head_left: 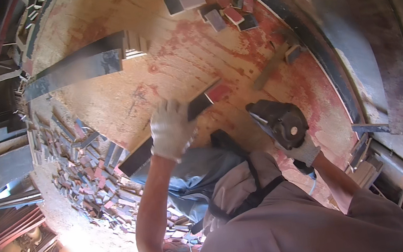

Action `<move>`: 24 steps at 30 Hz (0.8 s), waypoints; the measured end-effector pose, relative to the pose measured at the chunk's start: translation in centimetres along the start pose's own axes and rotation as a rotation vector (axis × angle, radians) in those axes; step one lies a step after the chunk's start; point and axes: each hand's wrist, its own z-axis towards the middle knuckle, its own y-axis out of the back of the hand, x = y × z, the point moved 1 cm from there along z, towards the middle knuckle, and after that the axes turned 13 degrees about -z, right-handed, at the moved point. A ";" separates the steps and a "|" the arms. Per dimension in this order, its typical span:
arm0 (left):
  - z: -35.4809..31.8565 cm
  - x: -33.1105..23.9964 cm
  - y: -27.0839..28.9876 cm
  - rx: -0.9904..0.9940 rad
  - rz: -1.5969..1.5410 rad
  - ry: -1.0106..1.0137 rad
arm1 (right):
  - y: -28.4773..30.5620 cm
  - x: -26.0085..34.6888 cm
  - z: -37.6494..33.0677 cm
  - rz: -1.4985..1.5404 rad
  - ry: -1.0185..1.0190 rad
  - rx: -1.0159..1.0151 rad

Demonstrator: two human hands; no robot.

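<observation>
My left hand (173,130), in a pale work glove, is laid across a long narrow dark board (139,155) and holds it down, covering its middle. The board slants from lower left to upper right, and beside its far end is a small red-faced piece (218,91). My right hand (303,152), gloved too, is closed round the handle of a dark handheld circular saw (287,126). The saw is to the right of the board, apart from it. Its blade cannot be made out.
Small offcut blocks (233,15) lie at the far side of the stained wooden surface (120,104). A stack of dark boards (80,66) rests at the far left. Below it, a heap of scraps (100,177) covers the floor. A curved dark edge (295,23) bounds the right.
</observation>
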 end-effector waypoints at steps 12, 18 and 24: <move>-7.4 9.5 15.7 -0.357 0.292 0.162 | 0.2 7.1 -0.6 -0.228 -0.023 -0.027; 3.8 12.7 20.3 -0.280 0.451 0.091 | -2.1 9.5 -2.1 -0.379 0.341 -0.164; 5.0 15.2 22.1 -0.226 0.377 0.101 | -3.3 5.8 0.0 -0.784 0.303 -0.493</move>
